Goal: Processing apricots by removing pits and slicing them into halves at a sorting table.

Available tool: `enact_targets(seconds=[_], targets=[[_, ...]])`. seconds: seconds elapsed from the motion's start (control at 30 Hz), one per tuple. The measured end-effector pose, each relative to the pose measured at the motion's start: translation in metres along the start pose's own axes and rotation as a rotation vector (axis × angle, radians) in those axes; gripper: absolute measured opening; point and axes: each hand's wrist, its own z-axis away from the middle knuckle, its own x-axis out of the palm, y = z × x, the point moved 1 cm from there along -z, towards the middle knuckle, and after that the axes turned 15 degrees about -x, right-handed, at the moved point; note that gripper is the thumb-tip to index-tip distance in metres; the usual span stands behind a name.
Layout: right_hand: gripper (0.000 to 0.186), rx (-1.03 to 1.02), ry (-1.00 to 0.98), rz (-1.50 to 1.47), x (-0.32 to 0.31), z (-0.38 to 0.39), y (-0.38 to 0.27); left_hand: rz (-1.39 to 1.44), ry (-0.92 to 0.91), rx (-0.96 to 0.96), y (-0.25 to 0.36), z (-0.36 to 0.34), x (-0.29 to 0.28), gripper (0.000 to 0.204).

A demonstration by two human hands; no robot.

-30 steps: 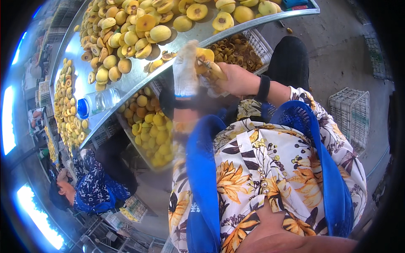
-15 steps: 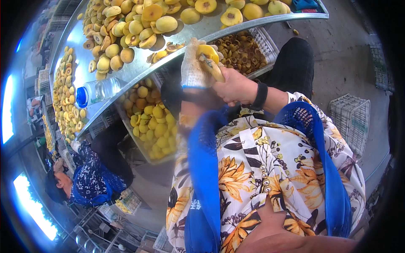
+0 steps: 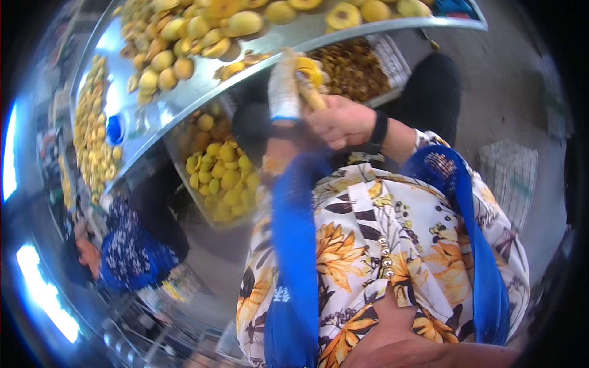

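Observation:
In a white knitted glove, my left hand (image 3: 283,89) is closed around a yellow peach (image 3: 310,69), just off the near edge of the metal table. My bare right hand (image 3: 343,121) grips the wooden handle of a tool (image 3: 314,97), whose upper end meets the fruit. The tool's working end is blurred and partly hidden against the peach, so its shape does not show. Both hands are close together, above my lap. Behind them a crate (image 3: 397,61) holds brown fruit scraps.
Whole and halved peaches (image 3: 165,67) are piled on the metal table (image 3: 199,83). A clear bottle (image 3: 142,120) with a blue cap lies near its edge. Below stands a crate of yellow peaches (image 3: 224,178). Another person (image 3: 132,251) sits at left; a white crate (image 3: 508,178) is at right.
The picture has shifted and become smeared. My gloved hand and the peach have turned slightly; both hands keep hold of the peach and tool.

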Motion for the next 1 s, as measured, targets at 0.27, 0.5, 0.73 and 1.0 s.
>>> enact_targets(seconds=[0.27, 0.5, 0.73, 1.0], targets=[[0.01, 0.059, -0.13, -0.221, 0.012, -0.009, 0.017, -0.296, 0.154, 0.327, 0.014, 0.019, -0.024, 0.019], [0.014, -0.18, -0.415, -0.283, 0.009, -0.006, 0.022, 0.586, 0.133, 0.073, 0.006, 0.046, -0.055, 0.04], [0.015, 0.034, 0.456, 0.341, -0.044, 0.004, 0.036, 0.745, 0.394, 0.41, 0.039, 0.152, -0.181, 0.05], [0.014, 0.149, 0.531, 0.529, -0.04, 0.002, 0.048, 0.262, 1.065, 0.555, 0.032, 0.18, -0.301, 0.049]])
